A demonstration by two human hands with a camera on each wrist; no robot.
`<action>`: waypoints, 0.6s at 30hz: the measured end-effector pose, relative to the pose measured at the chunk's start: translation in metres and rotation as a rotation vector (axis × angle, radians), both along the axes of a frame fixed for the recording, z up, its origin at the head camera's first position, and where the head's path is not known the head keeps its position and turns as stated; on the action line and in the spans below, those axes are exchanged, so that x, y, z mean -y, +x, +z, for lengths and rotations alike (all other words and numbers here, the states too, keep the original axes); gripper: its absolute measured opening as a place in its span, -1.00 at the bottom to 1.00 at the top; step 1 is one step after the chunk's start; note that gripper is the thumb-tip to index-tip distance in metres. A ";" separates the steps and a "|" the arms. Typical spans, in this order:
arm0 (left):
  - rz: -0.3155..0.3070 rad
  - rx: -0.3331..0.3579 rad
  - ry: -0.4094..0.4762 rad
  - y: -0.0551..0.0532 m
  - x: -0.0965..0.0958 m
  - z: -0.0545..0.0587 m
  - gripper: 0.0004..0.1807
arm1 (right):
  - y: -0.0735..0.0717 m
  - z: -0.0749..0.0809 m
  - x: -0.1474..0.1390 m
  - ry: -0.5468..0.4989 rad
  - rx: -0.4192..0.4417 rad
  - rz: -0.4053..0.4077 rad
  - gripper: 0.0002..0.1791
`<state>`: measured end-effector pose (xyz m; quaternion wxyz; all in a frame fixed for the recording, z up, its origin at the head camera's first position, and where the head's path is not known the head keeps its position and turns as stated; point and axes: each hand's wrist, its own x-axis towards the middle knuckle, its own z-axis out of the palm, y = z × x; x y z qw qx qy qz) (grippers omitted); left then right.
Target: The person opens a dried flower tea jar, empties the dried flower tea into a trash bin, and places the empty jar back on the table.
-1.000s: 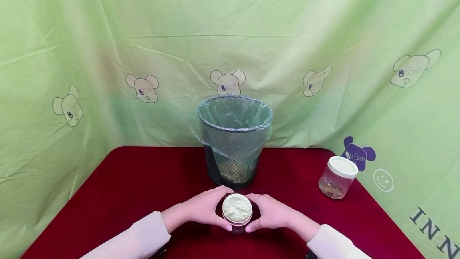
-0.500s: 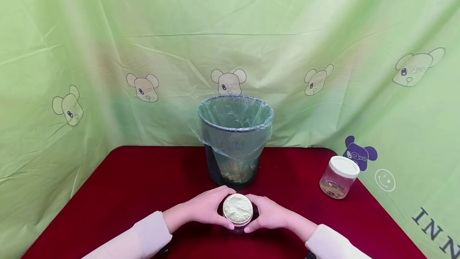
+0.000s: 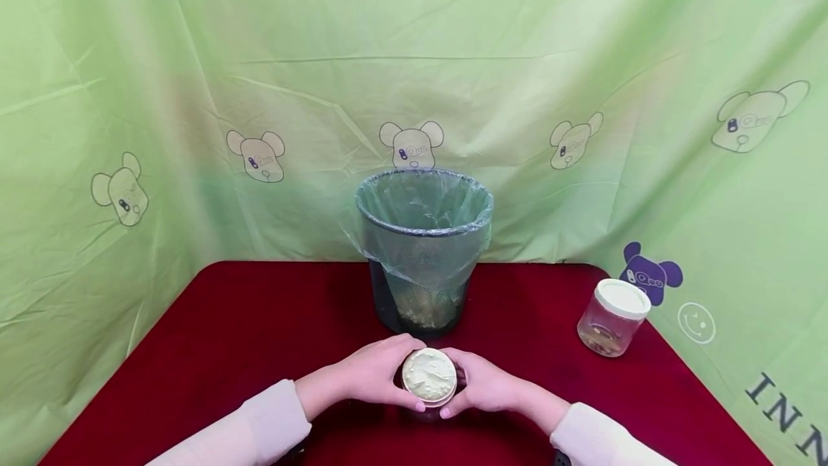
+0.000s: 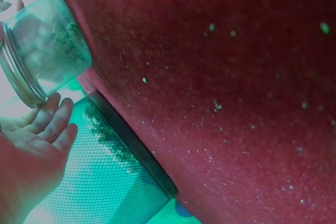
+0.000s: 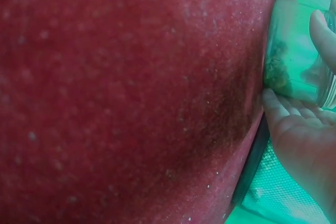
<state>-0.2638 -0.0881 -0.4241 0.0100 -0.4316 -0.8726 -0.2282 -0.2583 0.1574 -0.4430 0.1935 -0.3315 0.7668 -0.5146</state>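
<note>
A clear jar (image 3: pixel 429 375) with a pale, rough-textured round top stands on the red cloth near the front middle. In the left wrist view, dark bits show low inside the jar (image 4: pixel 47 43). My left hand (image 3: pixel 375 374) curves round the jar's left side, its thumb in front. From the right, my right hand (image 3: pixel 484 382) holds it with thumb and fingers, its palm apart from the jar. The left fingertips (image 4: pixel 64 109) lie by the lid's rim; the right thumb (image 5: pixel 321 38) lies across the jar in the right wrist view.
Just beyond the hands stands a black mesh bin (image 3: pixel 414 300) with a clear plastic liner. At the right edge sits another clear jar (image 3: pixel 601 333) with a white lid and brownish bits inside. Pale specks lie on the red cloth (image 4: pixel 226 129). A green printed curtain (image 3: pixel 310 113) surrounds the table.
The head view has shifted slightly. Both hands keep their places round the jar, with the fingers moving only a little. The bin and the other jar have not moved.
</note>
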 end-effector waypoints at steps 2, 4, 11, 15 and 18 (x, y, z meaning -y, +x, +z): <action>0.009 -0.028 -0.007 0.001 0.000 0.000 -0.23 | 0.000 -0.001 0.000 -0.011 -0.002 0.004 -0.20; 0.022 -0.054 -0.011 0.002 0.000 0.000 -0.22 | 0.000 -0.003 0.000 -0.018 -0.004 0.006 -0.20; 0.071 -0.087 -0.006 0.008 -0.002 -0.001 -0.20 | 0.002 -0.003 -0.001 -0.022 -0.019 0.007 -0.19; 0.093 -0.076 0.012 0.012 -0.003 -0.001 -0.20 | 0.002 -0.004 -0.001 -0.032 -0.019 0.009 -0.18; 0.102 -0.073 0.023 0.013 -0.004 -0.003 -0.19 | 0.001 -0.006 -0.001 -0.034 -0.018 0.005 -0.18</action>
